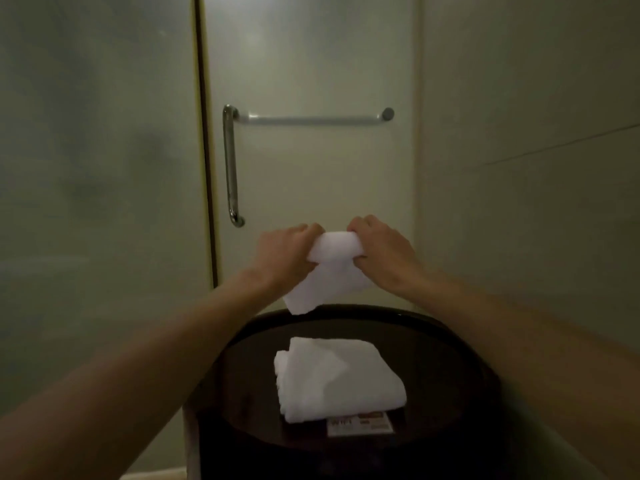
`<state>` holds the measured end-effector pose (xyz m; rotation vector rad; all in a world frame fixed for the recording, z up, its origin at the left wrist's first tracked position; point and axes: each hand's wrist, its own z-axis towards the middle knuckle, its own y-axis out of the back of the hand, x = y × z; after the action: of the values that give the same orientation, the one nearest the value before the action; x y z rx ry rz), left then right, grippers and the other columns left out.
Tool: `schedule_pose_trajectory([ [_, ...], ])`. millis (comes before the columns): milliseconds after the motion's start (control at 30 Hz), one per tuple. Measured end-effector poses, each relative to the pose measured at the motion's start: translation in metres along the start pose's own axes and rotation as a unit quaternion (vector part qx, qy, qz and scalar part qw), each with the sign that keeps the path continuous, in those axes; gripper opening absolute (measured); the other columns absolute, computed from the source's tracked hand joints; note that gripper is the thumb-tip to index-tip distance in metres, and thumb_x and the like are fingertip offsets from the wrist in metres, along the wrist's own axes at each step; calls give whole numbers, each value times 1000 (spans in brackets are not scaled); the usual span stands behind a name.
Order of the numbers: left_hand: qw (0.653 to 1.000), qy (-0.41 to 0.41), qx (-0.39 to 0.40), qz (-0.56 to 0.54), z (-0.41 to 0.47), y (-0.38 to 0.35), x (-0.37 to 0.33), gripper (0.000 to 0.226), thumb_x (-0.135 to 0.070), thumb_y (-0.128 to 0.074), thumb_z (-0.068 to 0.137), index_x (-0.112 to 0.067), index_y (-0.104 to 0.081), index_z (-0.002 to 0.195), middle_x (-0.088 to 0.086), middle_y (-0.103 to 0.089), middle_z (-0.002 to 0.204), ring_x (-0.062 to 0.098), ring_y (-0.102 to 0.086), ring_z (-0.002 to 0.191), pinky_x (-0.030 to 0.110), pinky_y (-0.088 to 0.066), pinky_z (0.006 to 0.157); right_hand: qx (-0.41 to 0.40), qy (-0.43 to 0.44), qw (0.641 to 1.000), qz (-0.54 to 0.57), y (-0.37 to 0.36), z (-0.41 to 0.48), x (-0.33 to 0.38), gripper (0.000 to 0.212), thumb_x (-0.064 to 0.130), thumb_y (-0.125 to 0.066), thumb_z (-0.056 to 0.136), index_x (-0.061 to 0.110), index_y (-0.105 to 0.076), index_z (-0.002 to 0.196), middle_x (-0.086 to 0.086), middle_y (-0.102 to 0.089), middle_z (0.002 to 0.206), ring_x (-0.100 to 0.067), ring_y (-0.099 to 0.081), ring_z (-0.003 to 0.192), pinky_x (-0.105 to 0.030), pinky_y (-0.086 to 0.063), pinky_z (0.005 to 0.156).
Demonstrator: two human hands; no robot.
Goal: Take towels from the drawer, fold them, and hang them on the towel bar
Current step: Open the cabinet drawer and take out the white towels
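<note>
Left hand [284,252], right hand [382,252], I hold both clamped on white towel [330,275] mid-frame, towel bar [311,120] above, folded towel [341,379] below.

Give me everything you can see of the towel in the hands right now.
The held towel is white, soft-looking cloth, folded into a narrow band. The left hand and right hand grip its upper edge close together, bunching it between them. The rest hangs down at a slant, its lower corner over the far rim of the dark round table; whether it touches the rim cannot be told. It is held in the air below the towel bar, not on it.
</note>
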<state>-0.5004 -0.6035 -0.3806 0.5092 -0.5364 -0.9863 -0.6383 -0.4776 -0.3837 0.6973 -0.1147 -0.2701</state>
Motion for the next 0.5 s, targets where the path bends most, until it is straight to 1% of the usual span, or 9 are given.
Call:
schedule_pose_trajectory([
  [67,999,-24,30,24,-21,-26,-5,46,-29,-63,84,-21,-45,126,3,-59,119,24,-58,100,38,-49,83,-3,9,999,-37,-25,-18,0,32,12,-63,83,14,-52,113,-9,-57,109,-26,-56,90,-34,-44,74],
  [100,997,-39,59,25,-33,-37,-8,47,-27,-63,84,-19,-44,126,4,-57,122,24,-57,103,37,-48,84,17,17,998,-53,-37,-29,-1,33,13,-64,83,15,-51,113,-9,-57,110,-26,-56,91,-33,-42,76],
  [167,991,-67,119,13,-60,-55,-12,45,-27,-62,83,-17,-43,123,5,-54,124,25,-55,107,36,-44,83,75,43,994,-72,-58,-54,-6,34,16,-64,81,15,-51,112,-8,-57,113,-28,-56,97,-31,-34,75],
  [233,984,-85,154,3,-85,-67,-16,45,-30,-61,82,-18,-42,121,4,-53,125,26,-54,110,36,-43,81,127,74,988,-50,-72,-78,-10,31,20,-62,83,17,-50,111,-6,-58,113,-27,-56,99,-31,-31,74],
  [300,983,-82,161,-13,-105,-73,-21,45,-33,-60,79,-19,-44,118,1,-56,122,24,-56,108,35,-43,77,153,90,984,-10,-78,-97,-12,29,27,-61,85,19,-49,110,-3,-60,110,-23,-57,96,-31,-38,76],
  [367,984,-72,157,-32,-117,-74,-27,42,-37,-56,78,-21,-44,115,-2,-59,115,23,-59,100,31,-38,68,169,79,982,14,-79,-110,-11,31,31,-63,83,20,-48,108,-2,-61,107,-22,-58,92,-33,-45,76],
  [400,985,-71,155,-38,-120,-73,-29,43,-39,-54,78,-22,-44,116,-3,-60,114,22,-59,98,29,-36,67,174,71,982,20,-78,-114,-11,31,33,-62,83,21,-47,108,-2,-61,106,-22,-58,90,-35,-46,74],
  [467,984,-80,153,-48,-124,-68,-29,51,-46,-51,79,-23,-44,123,-3,-61,117,21,-59,98,27,-34,69,185,57,980,34,-73,-117,-11,34,33,-60,82,22,-46,110,-2,-61,106,-21,-56,86,-34,-45,70],
  [500,984,-86,150,-51,-124,-65,-28,55,-51,-47,79,-23,-44,127,-3,-61,118,21,-59,99,27,-36,71,194,59,979,33,-69,-118,-12,36,33,-59,80,22,-45,111,-2,-60,106,-21,-54,83,-32,-40,68],
])
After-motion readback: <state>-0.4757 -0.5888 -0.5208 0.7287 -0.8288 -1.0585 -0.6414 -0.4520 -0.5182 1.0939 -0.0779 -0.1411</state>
